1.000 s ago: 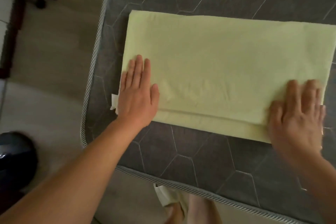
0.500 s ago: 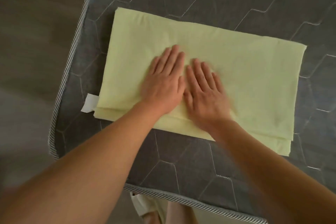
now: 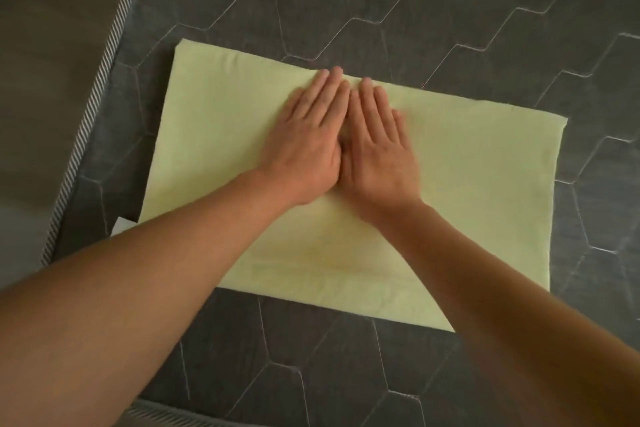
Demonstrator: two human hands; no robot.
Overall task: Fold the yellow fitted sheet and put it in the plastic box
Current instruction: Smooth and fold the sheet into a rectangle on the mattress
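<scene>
Under left hand (image 3: 304, 152) and right hand (image 3: 375, 156) (touching side by side, fingers straight, palms down): yellow fitted sheet (image 3: 485, 204), folded flat on the mattress (image 3: 433, 3). Suggest sweeping outward to the edges, even pressure, no dragging layers, before next fold.

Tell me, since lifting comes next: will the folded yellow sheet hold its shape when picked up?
Probably not: the yellow sheet is thin cloth in stacked layers, so it would likely sag or unfold unless supported underneath. Likely light: left hand and right hand press it flat.
</scene>
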